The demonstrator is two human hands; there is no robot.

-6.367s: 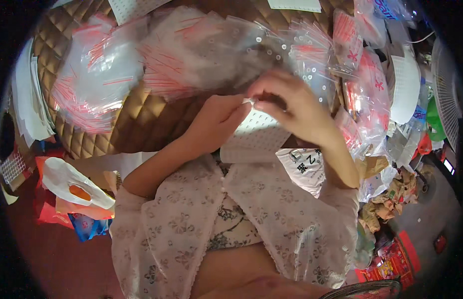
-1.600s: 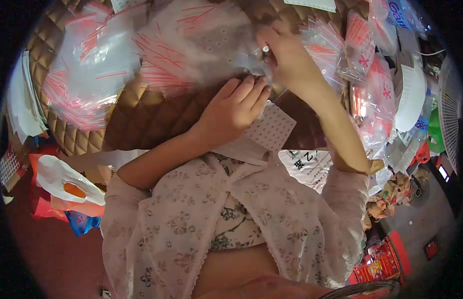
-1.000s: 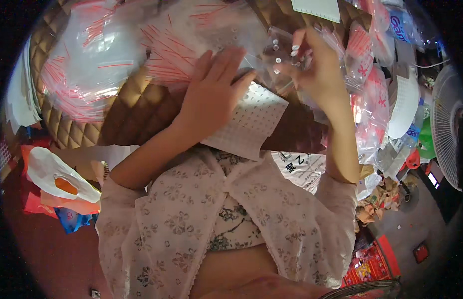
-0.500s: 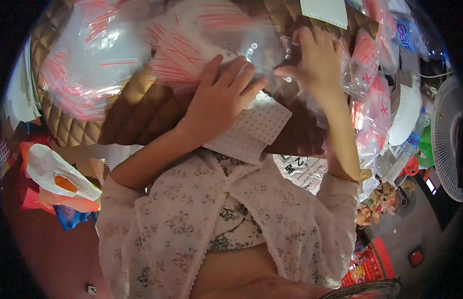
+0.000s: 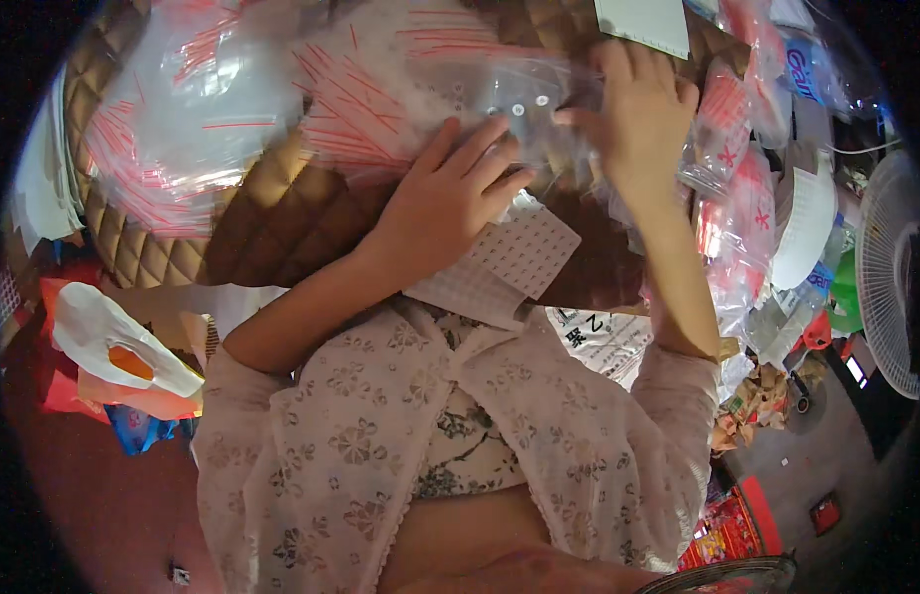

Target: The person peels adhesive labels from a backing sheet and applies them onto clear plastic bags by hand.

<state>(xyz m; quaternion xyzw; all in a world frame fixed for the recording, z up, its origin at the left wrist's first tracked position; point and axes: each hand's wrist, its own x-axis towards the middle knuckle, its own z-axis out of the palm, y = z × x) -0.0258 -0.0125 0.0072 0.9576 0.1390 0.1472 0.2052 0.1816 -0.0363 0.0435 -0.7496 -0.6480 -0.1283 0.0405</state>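
"Bag (image 5: 529, 81), clear plastic, where is it now?"

"On the quilted worktop (image 5: 282, 223), between left hand (image 5: 445, 203) and right hand (image 5: 638, 119), round white labels (image 5: 517, 110) dotting it!"

"And their grip?"

"Left palm down, fingers loosely parted, white label sheet (image 5: 527, 247) just beside; right arched, thumb wide of its fingers, neither pinching anything that I can see."

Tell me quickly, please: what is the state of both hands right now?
Left hand: open, spread by the clear bags, nothing visibly gripped.
Right hand: open, thumb apart, also by the clear bags; contact cannot be told.
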